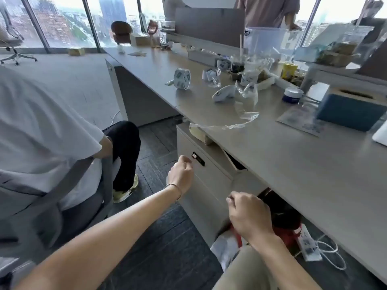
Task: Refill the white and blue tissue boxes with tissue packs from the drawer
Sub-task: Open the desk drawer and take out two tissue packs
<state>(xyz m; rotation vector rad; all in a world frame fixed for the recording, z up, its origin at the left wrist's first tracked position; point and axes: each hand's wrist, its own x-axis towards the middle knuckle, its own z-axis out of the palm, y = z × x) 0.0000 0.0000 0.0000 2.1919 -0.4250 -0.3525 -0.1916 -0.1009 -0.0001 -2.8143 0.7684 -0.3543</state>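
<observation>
A beige drawer cabinet [211, 178] stands under the desk, its top drawer [232, 162] pulled out a little. My left hand [181, 171] is curled in a loose fist right in front of the drawer's lock and handle slot [198, 158], with nothing visible in it. My right hand [248, 214] is a closed fist lower down, beside the cabinet's front, above my knee. The blue tissue box [349, 110] with a wooden lid sits on the desk at the right. A white corner [380, 135] shows at the right frame edge; I cannot tell what it is. No tissue pack is visible.
A person in a white shirt sits on a grey chair [41, 164] close on my left. The desk [293, 153] carries a tape roll [182, 78], crumpled clear plastic [245, 105] and clutter. A power strip [306, 243] lies on the floor under the desk.
</observation>
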